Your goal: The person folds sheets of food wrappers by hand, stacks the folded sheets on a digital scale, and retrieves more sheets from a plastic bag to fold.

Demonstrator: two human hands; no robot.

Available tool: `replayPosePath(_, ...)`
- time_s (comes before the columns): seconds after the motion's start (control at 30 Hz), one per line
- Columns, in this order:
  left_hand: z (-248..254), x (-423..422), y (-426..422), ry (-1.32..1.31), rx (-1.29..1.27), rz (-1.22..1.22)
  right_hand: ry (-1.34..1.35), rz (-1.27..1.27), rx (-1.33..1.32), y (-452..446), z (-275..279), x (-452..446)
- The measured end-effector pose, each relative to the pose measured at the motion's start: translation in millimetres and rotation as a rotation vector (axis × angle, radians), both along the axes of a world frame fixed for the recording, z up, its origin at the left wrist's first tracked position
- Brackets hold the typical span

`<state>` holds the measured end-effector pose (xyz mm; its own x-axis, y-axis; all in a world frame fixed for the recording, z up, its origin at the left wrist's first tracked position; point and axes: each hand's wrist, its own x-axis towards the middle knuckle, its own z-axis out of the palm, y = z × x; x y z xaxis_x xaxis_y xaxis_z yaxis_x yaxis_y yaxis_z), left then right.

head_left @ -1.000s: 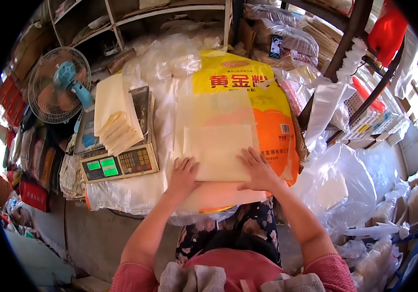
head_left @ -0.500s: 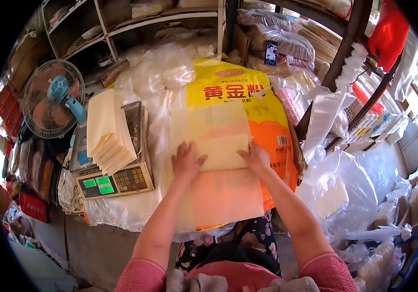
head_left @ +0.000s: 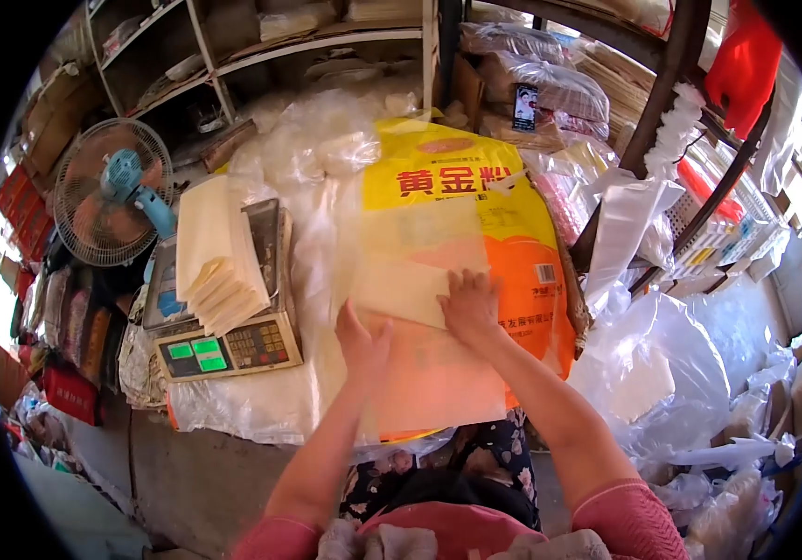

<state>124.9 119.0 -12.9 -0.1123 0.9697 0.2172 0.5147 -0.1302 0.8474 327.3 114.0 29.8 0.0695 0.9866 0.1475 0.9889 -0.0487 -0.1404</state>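
A cream, flat stack of thin sheets (head_left: 399, 287) lies slightly turned on a larger translucent sheet (head_left: 438, 378). My right hand (head_left: 471, 306) rests on the right end of that stack, fingers spread and pressed down on it. At the stack's lower left corner is my left hand (head_left: 363, 343), its thumb held apart from its fingers; whether it touches the stack I cannot tell. Under the translucent sheet lies a yellow and orange printed sack (head_left: 522, 247). To the left, a folded pile of cream sheets (head_left: 219, 252) stands on a digital scale (head_left: 256, 347) with green displays.
A fan (head_left: 111, 191) stands at the far left. Clear plastic bags (head_left: 648, 359) fill the right side, beside a dark metal frame (head_left: 671, 93). Shelves (head_left: 317, 42) line the back, and a phone (head_left: 525, 106) stands propped at the back right.
My left hand has drawn down off the cream stack to its lower corner. My right hand has moved left and up onto the stack, which has turned slightly clockwise. The view has shifted a little.
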Motion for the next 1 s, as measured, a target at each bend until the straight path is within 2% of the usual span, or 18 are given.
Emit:
replayPosePath(0.03, 2.5, 0.4, -12.8, -0.172, -0.079, 0.059, 0.026, -0.034, -0.094, -10.0, 25.5, -12.9)
replayPosePath(0.07, -0.8, -2.6, -15.0, -0.291, -0.249, -0.043, 0.047, -0.055, -0.188, -13.7, 39.4, -25.8)
replayPosePath(0.13, -8.6, -16.1, -15.1, -0.562, -0.562, -0.218, 0.153, 0.170, -0.178, -33.5, 24.6, -44.9)
replayPosePath(0.17, -1.5, -22.2, -19.8, -0.527, -0.448, -0.224, 0.225, 0.305, -0.207, -46.6, 20.3, -53.4)
replayPosePath(0.23, 27.3, -36.7, -31.1, -0.429, -0.232, -0.238, 0.323, 0.330, -0.042, -73.0, 16.0, -62.7)
replayPosePath(0.33, 87.4, -71.5, -30.4, -0.547, 0.092, -0.271, 0.334, 0.408, 0.095, -95.7, 7.8, -45.7)
replayPosePath(0.4, 159.0, -107.8, -18.9, -0.633, 0.248, -0.234, 0.319, 0.457, -0.034, -112.9, 8.4, -38.2)
replayPosePath(0.43, 189.0, -131.3, -8.7, -0.466, 0.335, -0.157, 0.310, 0.478, -0.100, -120.5, 9.9, -36.9)
replayPosePath(0.47, 220.9, -146.2, -1.7, -0.589, 0.287, -0.108, 0.210, 0.514, -0.127, -126.5, 12.1, -38.6)
replayPosePath(0.53, 243.4, -191.6, 37.4, -0.627, 0.363, -0.137, 0.008, 0.580, -0.177, -135.3, 15.6, -41.9)
replayPosePath(0.63, 237.4, -246.6, 85.9, -0.593, 0.038, -0.140, -0.036, 0.596, -0.196, -138.5, 14.1, -42.4)
replayPosePath(0.73, 204.8, -233.1, 99.1, 0.693, -0.041, 0.440, -0.091, 0.633, -0.153, -139.9, 8.6, -38.4)
replayPosePath(0.77, 188.0, -225.8, 102.5, 0.742, -0.031, 0.380, -0.106, 0.646, -0.134, -140.8, 7.4, -34.1)
replayPosePath(0.87, 144.7, -214.7, 98.5, 0.882, 0.005, 0.212, -0.237, 0.624, -0.382, -135.2, 37.1, -25.5)
replayPosePath(0.9, 146.5, -214.9, 97.9, 0.883, 0.003, 0.229, -0.224, 0.617, -0.240, -137.1, 50.3, -23.1)
replayPosePath(1.0, 150.3, -227.8, 103.6, 0.837, 0.050, 0.166, 0.008, 0.595, -0.591, -124.2, 125.1, -18.9)
